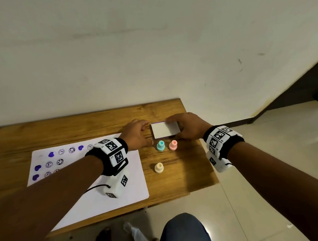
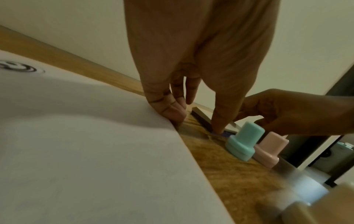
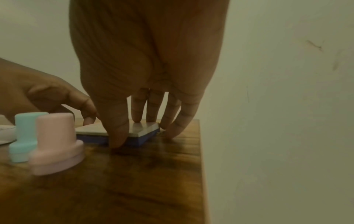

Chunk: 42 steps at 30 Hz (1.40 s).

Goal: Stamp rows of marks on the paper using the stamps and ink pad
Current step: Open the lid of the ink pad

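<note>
- Fingers of the right hand rest on the grey lid of the ink pad, thumb curled down against its near edge, gripping it
- Left hand reaches in from the left, its thumb tip touching the pad's near-left corner, other fingers loosely bent, holding nothing
- Teal stamp and pink stamp stand upright side by side just near of the pad; a cream stamp stands nearer still
- Paper lies left on the wooden table, carrying rows of purple hearts and smiley marks
</note>
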Tool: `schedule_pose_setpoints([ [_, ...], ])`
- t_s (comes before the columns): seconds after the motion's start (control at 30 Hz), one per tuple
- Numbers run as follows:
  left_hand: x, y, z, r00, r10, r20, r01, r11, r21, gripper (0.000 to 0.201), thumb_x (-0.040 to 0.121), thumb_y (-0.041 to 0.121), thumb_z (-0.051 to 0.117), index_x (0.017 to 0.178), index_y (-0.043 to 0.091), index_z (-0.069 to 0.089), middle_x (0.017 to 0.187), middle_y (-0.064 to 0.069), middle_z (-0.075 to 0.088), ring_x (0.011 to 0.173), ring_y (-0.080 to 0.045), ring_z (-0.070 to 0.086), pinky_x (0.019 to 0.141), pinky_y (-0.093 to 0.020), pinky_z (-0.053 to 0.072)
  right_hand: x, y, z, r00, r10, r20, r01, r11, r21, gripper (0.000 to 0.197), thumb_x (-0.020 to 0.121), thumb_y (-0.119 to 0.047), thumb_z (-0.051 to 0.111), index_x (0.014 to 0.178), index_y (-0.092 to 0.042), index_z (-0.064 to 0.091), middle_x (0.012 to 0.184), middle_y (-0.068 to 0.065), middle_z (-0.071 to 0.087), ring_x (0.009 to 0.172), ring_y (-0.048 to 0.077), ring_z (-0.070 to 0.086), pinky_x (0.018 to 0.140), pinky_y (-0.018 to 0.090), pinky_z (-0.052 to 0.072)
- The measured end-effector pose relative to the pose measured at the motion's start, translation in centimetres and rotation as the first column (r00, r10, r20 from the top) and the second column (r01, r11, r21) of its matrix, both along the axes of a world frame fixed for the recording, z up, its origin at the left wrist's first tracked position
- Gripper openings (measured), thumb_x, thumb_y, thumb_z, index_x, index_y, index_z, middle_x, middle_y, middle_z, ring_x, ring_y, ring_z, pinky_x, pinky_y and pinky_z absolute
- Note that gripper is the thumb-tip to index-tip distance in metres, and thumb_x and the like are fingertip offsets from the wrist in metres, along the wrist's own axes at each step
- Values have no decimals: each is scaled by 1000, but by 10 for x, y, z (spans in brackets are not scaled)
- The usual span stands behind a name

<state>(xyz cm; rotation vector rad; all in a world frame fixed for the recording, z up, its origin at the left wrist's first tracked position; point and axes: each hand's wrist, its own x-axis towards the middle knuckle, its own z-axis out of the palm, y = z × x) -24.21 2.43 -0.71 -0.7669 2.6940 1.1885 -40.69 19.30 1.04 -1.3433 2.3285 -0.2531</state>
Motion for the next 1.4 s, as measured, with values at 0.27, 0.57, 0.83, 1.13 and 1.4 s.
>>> schedule_pose_setpoints([
  [0.27, -4, 3, -11, 999, 23, -25, -24, 999, -45, 83, 66, 32, 85, 139, 20, 48, 123, -5, 48, 111, -20, 54, 94, -38, 49, -7, 0, 0, 999, 43, 2, -43, 999, 6, 65, 81, -35, 77, 141, -29, 54, 144, -6, 57, 123, 20, 56, 101, 33, 45],
  [0.57, -8, 2, -13, 997, 76, -10, -77, 994, -73, 81, 65, 46, 82, 136, 26, 48, 121, -2, 51, 100, -11, 52, 79, -25, 43, -22, -1, 16, 966, -55, 254, 109, 973, -204, 28, 97, -30, 62, 121, -21, 72, 107, -1, 76, 96, 12, 66, 84, 28, 51],
  [0.83, -11, 1, -16, 999, 10, 49, -3, 990, -143, 89, 66, 54, 78, 143, 38, 37, 122, -3, 48, 112, -21, 51, 88, -37, 50, -63, -33, 12, 945, -202, 257, 276, 916, -293, 24, 101, -23, 54, 105, -6, 71, 92, 3, 64, 86, 22, 60, 77, 39, 52],
  [1.13, -10, 2, -22, 999, 27, 18, -24, 986, -167, 75, 64, 56, 78, 131, 42, 46, 120, 2, 49, 111, -19, 51, 84, -39, 52, -68, -59, -3, 976, -172, 134, 185, 978, -91, 25, 95, -23, 65, 115, -11, 72, 116, 9, 69, 98, 16, 55, 83, 26, 40],
  [1.4, -10, 3, -12, 999, 17, 44, -10, 989, -146, 81, 64, 51, 81, 136, 37, 44, 122, -1, 50, 113, -20, 52, 86, -37, 51, -54, -57, -7, 980, -191, -54, 181, 972, -146, 27, 89, -23, 66, 114, -26, 76, 118, 2, 68, 112, 23, 59, 84, 23, 35],
])
